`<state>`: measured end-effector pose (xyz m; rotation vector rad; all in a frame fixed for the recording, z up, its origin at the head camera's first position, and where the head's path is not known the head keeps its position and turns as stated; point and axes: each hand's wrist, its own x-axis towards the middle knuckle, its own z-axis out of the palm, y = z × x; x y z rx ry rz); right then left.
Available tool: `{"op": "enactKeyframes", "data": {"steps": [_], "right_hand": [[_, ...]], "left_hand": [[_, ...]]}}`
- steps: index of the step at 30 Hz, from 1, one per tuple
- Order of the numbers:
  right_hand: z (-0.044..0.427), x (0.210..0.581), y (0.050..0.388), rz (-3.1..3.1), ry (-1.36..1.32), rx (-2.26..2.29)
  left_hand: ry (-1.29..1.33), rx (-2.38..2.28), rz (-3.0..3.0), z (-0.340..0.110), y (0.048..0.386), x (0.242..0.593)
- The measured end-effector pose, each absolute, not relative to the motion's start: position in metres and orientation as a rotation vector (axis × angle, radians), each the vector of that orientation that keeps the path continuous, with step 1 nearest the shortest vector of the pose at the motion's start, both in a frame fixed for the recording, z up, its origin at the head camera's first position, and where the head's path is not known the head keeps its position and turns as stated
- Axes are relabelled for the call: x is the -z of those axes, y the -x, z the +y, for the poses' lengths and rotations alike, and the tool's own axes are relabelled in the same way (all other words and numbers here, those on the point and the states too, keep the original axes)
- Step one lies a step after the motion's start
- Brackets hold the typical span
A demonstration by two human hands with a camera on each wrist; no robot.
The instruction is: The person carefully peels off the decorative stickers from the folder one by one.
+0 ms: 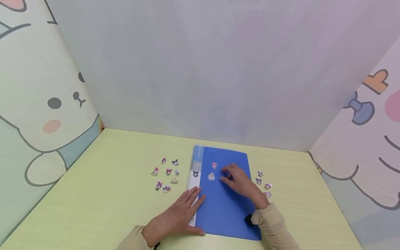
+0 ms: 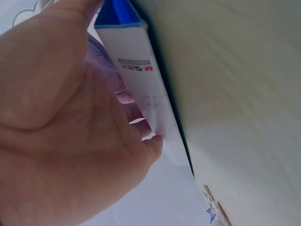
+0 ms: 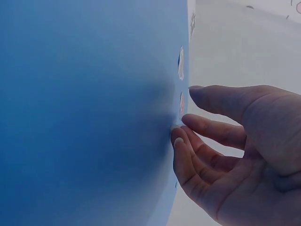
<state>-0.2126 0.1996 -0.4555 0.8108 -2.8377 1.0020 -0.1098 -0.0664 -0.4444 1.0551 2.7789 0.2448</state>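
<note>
A blue file folder (image 1: 229, 208) lies closed on the table, its white label spine (image 2: 141, 84) on the left. My left hand (image 1: 176, 217) rests on the folder's lower left side, fingers extended across the spine. Over the upper right of the cover is my right hand (image 1: 239, 180), fingers loosely bent; in the right wrist view, thumb and forefinger stand apart with nothing seen between them. Left of those fingertips, a pink character sticker (image 1: 214, 165) and a white character sticker (image 1: 211, 176) sit on the cover. A dark character sticker (image 1: 195, 173) is on the spine.
Several character stickers (image 1: 169, 172) lie on the pale yellow table (image 1: 109, 187) left of the folder. Several more stickers (image 1: 268, 186) lie to its right, near my right forearm. A pale curtain (image 1: 200, 69) stands behind, with cartoon-print cloths at both sides.
</note>
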Motion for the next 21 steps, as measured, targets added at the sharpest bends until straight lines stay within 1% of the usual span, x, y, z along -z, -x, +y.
{"op": "enactKeyframes", "data": {"steps": [5,12,21], "right_hand": [[0.1954,0.4556,0.2110,-2.881,-0.838,-0.959],[0.1919,0.4558,0.2061,-2.872,-0.981,-0.946],[0.1896,0.4578,0.2030,-2.909,-1.031,-0.941]], "left_hand": [[-1.071,-0.246,2.788,-0.0671,0.1092,0.4441],[-1.081,-0.233,2.798,-0.0673,0.1089,0.4442],[-1.076,-0.251,2.778,-0.0673,0.1091,0.4430]]}}
